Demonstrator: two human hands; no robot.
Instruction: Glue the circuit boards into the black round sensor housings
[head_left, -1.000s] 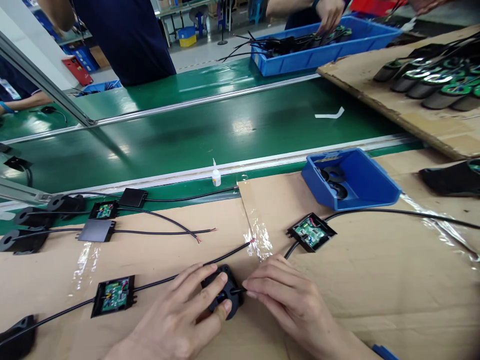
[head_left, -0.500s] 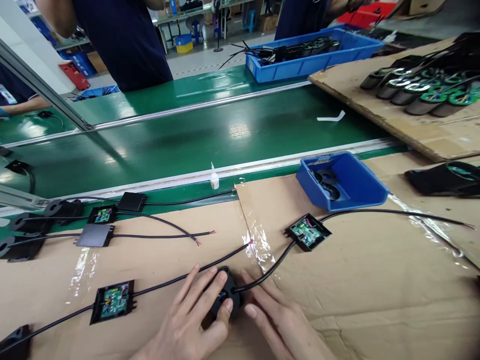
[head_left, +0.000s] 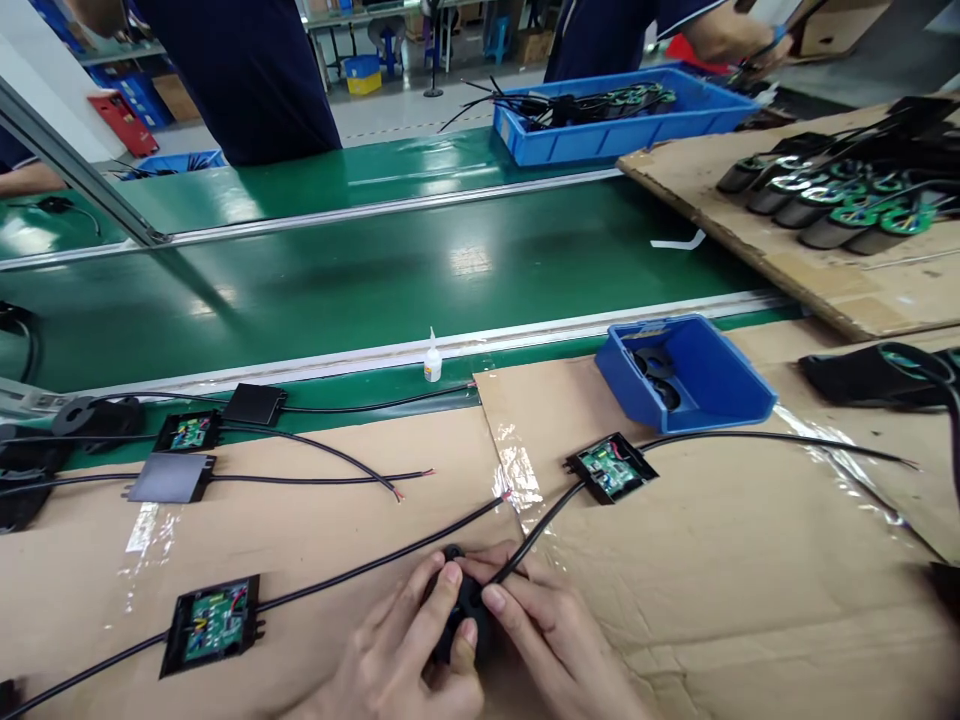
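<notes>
My left hand (head_left: 416,640) is closed around the left side of a black round motor housing (head_left: 466,612), fingers and thumb pressed on its top. My right hand (head_left: 551,630) grips the housing's right side, its thumb and fingers close to where a black cable (head_left: 541,528) comes out. The cable runs up to an open black box with a green circuit board (head_left: 613,468). To the left lies another open box with a circuit board (head_left: 212,622), cables on both sides. My fingers hide much of the housing.
A blue bin (head_left: 694,375) holds black rings. A small white bottle (head_left: 433,360) stands by the green conveyor (head_left: 360,270). More cabled boxes (head_left: 171,478) lie at left. Metal cylinders (head_left: 825,215) sit on a raised board at right. Two co-workers stand behind a blue crate (head_left: 622,125).
My right hand has closed in on the housing and cable base. My left fingers have curled more tightly over the housing's top. The view has shifted slightly.
</notes>
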